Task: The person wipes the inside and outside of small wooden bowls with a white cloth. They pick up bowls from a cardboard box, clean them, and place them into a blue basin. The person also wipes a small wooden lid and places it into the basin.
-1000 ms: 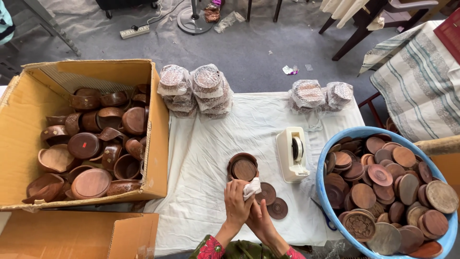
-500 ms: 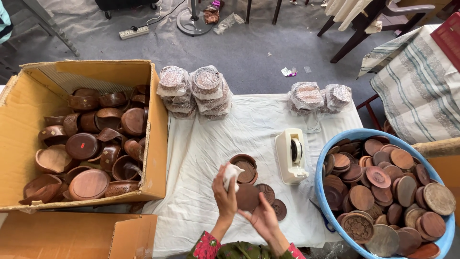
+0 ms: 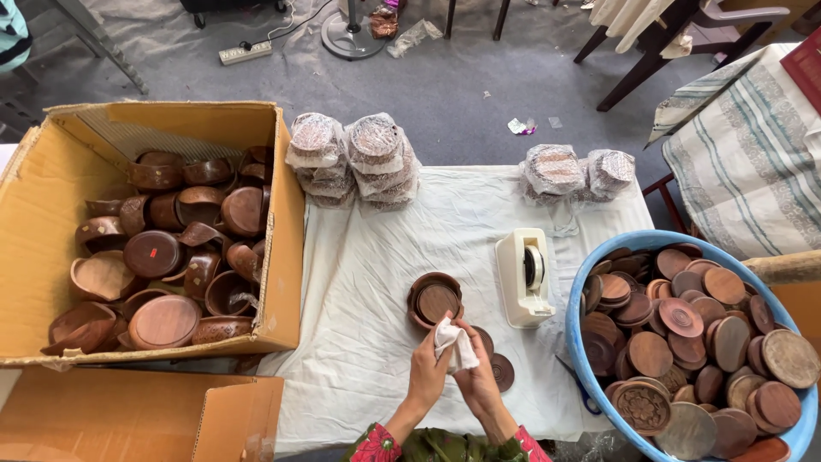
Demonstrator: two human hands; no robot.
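Both hands were together at the near edge of the table, pinched on one small white cloth [image 3: 454,342]. Left hand [image 3: 428,370] gripped its lower-left side, right hand [image 3: 479,381] closed on it from the right, fingers overlapping the crumpled fabric. Cloth was soft, bunched, no clear shape.

Just beyond the cloth sat a round wooden holder [image 3: 435,300], dark brown, raised rim, flat disc nested inside. Cloth's top corner was close to its near rim; contact unclear. Two flat wooden coasters [image 3: 501,370] lay on the table right of the hands, partly hidden by the right hand, carved faces.

Table covering was a white sheet [image 3: 368,282], wrinkled, matte. Cream plastic tape dispenser [image 3: 524,275] stood right of the holder, blocky with a roll in the middle.

Blue plastic tub [image 3: 575,342], round, at right, was piled with wooden discs [image 3: 684,318], some smooth, some carved, mixed brown tones. Blue-handled scissors [image 3: 578,389] lay beside its wall.

Cardboard box [image 3: 286,197] at left, flaps open, was full of dark turned wooden bowls [image 3: 154,254], glossy, jumbled at all angles.

Four plastic-wrapped stacks of round pieces stood at the far edge: two taller stacks [image 3: 351,158] near the box, two shorter stacks [image 3: 577,174] to the right. Wrap was clear and crinkled.
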